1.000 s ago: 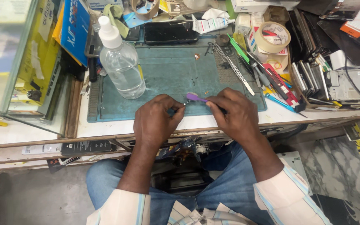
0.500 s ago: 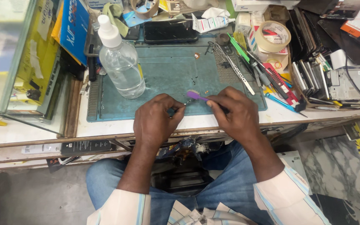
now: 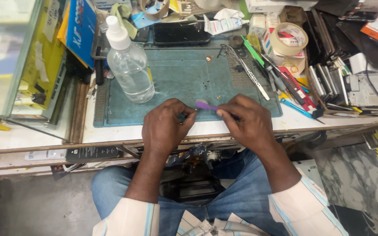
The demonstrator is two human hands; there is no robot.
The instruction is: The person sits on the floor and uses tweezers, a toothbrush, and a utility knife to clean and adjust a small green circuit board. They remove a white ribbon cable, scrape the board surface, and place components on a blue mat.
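Over the teal rubber mat (image 3: 184, 87) on the table, the right hand (image 3: 246, 120) has its fingers closed on a small purple plastic brush (image 3: 205, 105), its long axis pointing left to the pinched fingers of the left hand (image 3: 165, 126), whose contents I cannot tell.

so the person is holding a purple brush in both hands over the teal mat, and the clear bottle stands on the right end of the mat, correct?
Not quite. In the head view the clear bottle stands on the left end of the teal mat, not the right. The rest holds: the left hand and right hand hold the purple brush over it.
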